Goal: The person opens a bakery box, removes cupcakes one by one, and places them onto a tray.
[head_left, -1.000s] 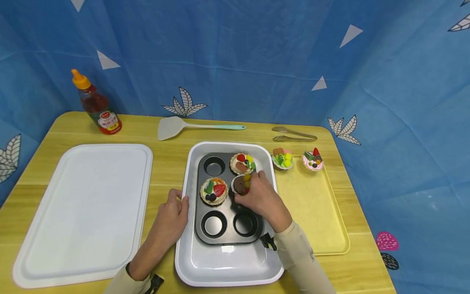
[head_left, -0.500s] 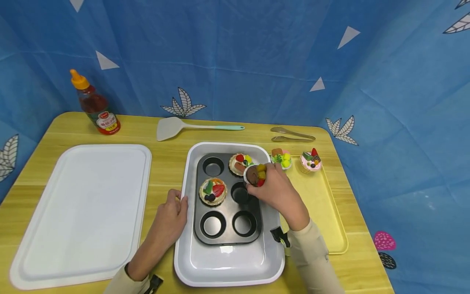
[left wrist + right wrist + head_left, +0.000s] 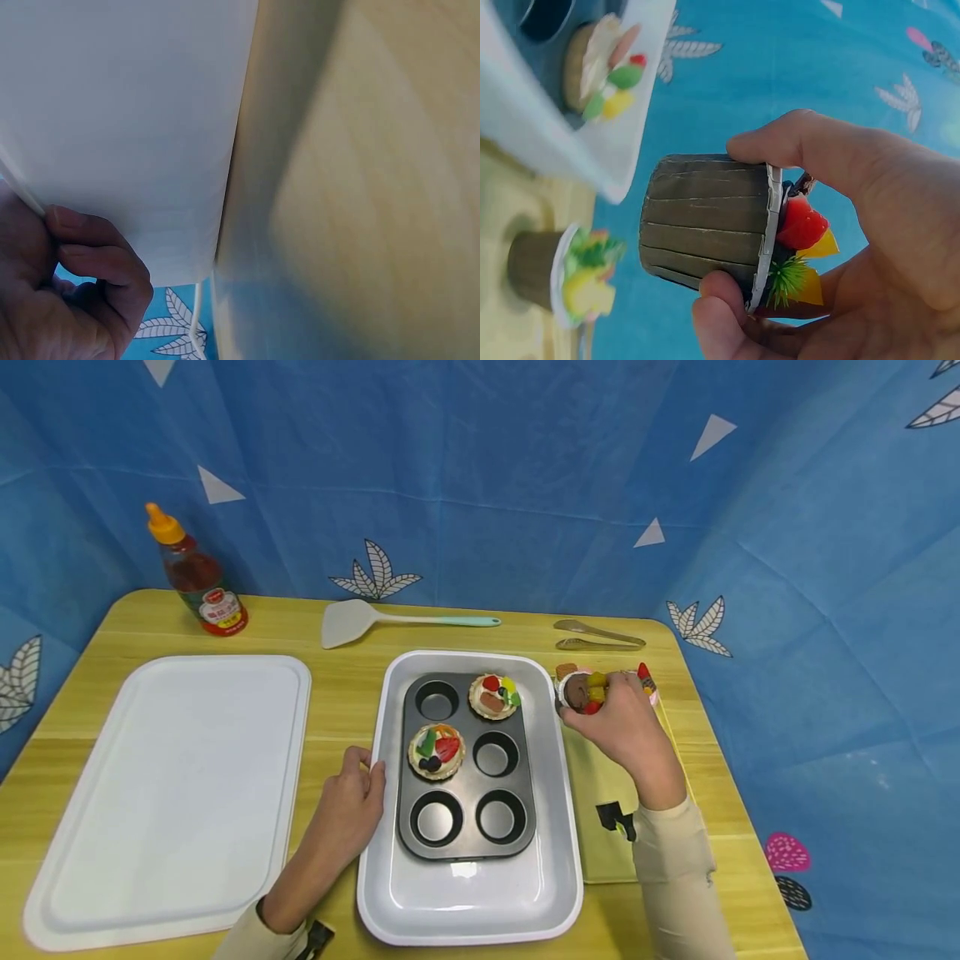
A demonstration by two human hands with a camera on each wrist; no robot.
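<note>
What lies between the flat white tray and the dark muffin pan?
The head view shows wooden table, the left hand and forearm, and the deep tray's side wall.

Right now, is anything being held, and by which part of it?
The right hand holds the fruit-topped chocolate cupcake by its brown wrapper; the left hand grips the deep white tray by its left rim.

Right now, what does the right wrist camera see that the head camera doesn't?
Only the right wrist view shows the spiky green sprig on the round brown cupcake in pleated paper.
Only the head view shows the tall red orange-capped sauce bottle, the long white-and-mint spatula and the left hand.
Both show that cupcake, the right hand, the round fruit-topped cream tart and the deep white rectangular tray.
</note>
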